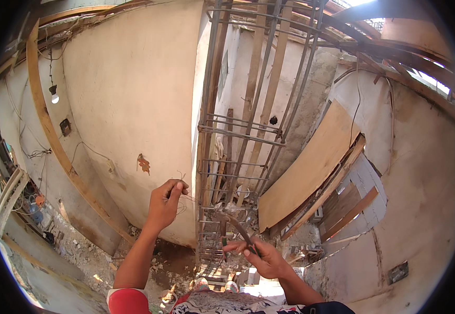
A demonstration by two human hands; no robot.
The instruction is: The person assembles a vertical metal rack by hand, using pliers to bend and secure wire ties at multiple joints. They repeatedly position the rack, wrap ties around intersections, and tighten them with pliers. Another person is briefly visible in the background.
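Observation:
My left hand (166, 203) is closed in a pinch on several thin tie wires (184, 210), whose loose ends stick out above and below the fingers. In my right hand (267, 260) is a pair of pincers (243, 230) with dark, worn handles that stand apart. The fingers wrap round one handle and reach toward the other. The pincers' head points away from me, in front of a tall rebar cage (241, 136). Whether the jaws touch a bar or wire cannot be made out. The cage has long upright bars crossed by stirrups.
A plastered wall (128, 104) rises at the left, crossed by a bent-looking wooden strip (55, 136). At the right leans a plywood sheet (311, 162) beside broken boards. Rubble (91, 261) covers the ground far below. My shoes (201, 284) stand near the cage's lower part. A bulb (54, 96) hangs at left.

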